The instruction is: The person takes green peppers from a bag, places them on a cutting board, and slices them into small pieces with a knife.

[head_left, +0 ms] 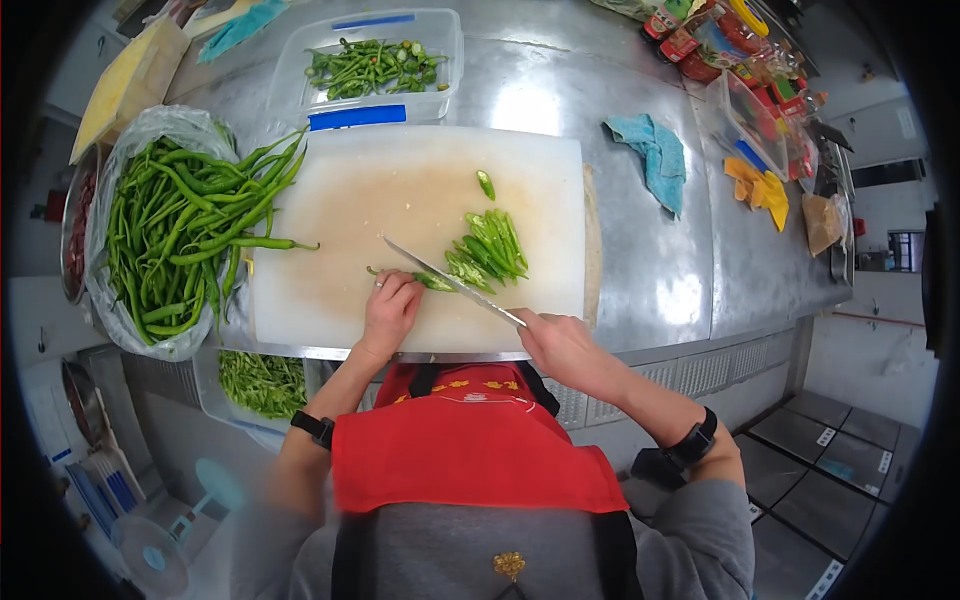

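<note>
My right hand grips the handle of a kitchen knife, its blade slanting up and left across the white cutting board. Under the blade lies a green chili pepper, held down against the board by the closed fingers of my left hand. Just beyond the knife is a pile of sliced green chilies, with one loose slice above it. Left of the board, a clear plastic bag overflows with whole green chilies, some reaching onto the board.
Behind the board stands a clear plastic tub holding chili stems. Below the counter edge, another container holds cut green pieces. Blue cloths, a yellow cloth and sauce bottles occupy the steel counter.
</note>
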